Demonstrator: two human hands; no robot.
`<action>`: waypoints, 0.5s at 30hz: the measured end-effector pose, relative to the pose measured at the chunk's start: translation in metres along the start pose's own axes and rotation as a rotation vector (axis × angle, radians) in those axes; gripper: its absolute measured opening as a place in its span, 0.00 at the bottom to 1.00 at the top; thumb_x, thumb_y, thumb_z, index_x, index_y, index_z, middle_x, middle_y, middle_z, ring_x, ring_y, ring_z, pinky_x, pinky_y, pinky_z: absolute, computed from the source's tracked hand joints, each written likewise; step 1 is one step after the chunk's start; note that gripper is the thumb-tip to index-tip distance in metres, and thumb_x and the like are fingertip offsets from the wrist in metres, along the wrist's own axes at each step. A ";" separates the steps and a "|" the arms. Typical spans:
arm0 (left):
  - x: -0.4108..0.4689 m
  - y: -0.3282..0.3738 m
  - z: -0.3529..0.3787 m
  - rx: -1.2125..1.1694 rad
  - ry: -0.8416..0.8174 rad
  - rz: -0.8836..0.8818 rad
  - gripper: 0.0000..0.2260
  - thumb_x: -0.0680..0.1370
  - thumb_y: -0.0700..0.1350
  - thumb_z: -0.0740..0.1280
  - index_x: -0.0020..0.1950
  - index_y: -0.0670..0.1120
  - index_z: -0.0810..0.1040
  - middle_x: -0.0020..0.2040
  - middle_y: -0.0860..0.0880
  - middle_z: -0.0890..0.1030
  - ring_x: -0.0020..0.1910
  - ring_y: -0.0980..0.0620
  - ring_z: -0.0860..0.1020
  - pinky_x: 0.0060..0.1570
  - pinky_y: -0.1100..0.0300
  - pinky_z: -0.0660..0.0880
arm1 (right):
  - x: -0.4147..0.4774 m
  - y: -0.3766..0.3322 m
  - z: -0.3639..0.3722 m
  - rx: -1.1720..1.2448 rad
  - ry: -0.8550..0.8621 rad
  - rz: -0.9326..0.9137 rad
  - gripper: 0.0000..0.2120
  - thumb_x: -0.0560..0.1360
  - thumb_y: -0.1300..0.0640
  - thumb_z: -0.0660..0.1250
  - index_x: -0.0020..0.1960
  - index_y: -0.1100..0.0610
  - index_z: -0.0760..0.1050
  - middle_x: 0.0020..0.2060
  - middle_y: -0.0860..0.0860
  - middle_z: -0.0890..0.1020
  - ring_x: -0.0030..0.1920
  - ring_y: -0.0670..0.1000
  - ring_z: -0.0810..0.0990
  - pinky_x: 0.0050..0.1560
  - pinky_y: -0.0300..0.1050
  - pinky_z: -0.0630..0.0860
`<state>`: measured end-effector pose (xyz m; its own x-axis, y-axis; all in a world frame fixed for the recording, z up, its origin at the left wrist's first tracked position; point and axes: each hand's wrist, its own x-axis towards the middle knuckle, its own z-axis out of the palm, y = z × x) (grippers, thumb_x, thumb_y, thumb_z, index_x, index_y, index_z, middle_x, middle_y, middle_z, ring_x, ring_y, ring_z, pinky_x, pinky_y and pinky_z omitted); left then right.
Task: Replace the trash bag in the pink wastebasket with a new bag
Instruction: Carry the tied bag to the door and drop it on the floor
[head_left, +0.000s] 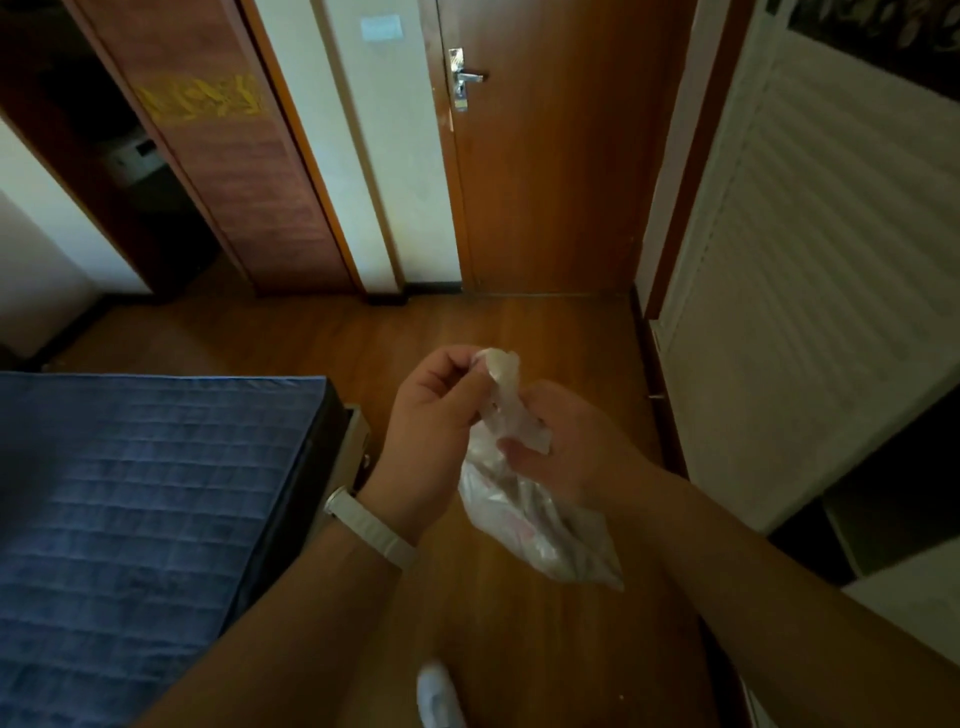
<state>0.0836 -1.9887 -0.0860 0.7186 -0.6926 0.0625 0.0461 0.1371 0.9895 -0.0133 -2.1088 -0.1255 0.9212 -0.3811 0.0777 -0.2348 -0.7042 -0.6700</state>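
A thin translucent plastic trash bag (524, 514) hangs in front of me above the wooden floor, bunched at its top and with something pale and reddish inside. My left hand (431, 415) pinches the gathered top of the bag, and a white band sits on that wrist. My right hand (566, 441) grips the bag's neck just below, fingers curled round the plastic. The pink wastebasket is not in view.
A bed with a blue quilted cover (130, 519) fills the lower left. A closed wooden door (550, 182) stands ahead, an open wardrobe (104, 145) at the far left, a white slatted cabinet (810, 286) on the right. My white-socked foot (439, 696) is on the floor (332, 338).
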 end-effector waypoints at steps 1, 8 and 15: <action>0.014 -0.003 -0.006 -0.013 0.000 -0.006 0.12 0.80 0.36 0.63 0.43 0.49 0.82 0.40 0.46 0.81 0.40 0.49 0.79 0.46 0.52 0.79 | 0.015 0.001 0.001 -0.008 0.012 0.011 0.16 0.76 0.48 0.66 0.62 0.49 0.70 0.55 0.43 0.75 0.55 0.45 0.75 0.57 0.43 0.73; 0.137 -0.023 -0.061 -0.041 -0.018 -0.025 0.14 0.80 0.37 0.62 0.42 0.51 0.82 0.41 0.46 0.81 0.41 0.48 0.79 0.44 0.56 0.79 | 0.142 0.010 0.021 -0.070 -0.010 0.040 0.15 0.77 0.46 0.64 0.61 0.47 0.69 0.54 0.42 0.74 0.52 0.43 0.74 0.53 0.42 0.74; 0.272 -0.016 -0.136 -0.062 -0.015 -0.060 0.13 0.81 0.38 0.62 0.43 0.52 0.82 0.44 0.46 0.81 0.45 0.46 0.79 0.46 0.53 0.76 | 0.286 -0.011 0.037 -0.130 0.012 0.070 0.17 0.75 0.42 0.64 0.62 0.45 0.69 0.54 0.42 0.74 0.51 0.44 0.75 0.53 0.47 0.77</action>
<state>0.3724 -2.0834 -0.1022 0.7025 -0.7117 0.0056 0.1320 0.1381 0.9816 0.2643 -2.1883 -0.1230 0.8974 -0.4390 0.0435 -0.3375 -0.7467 -0.5732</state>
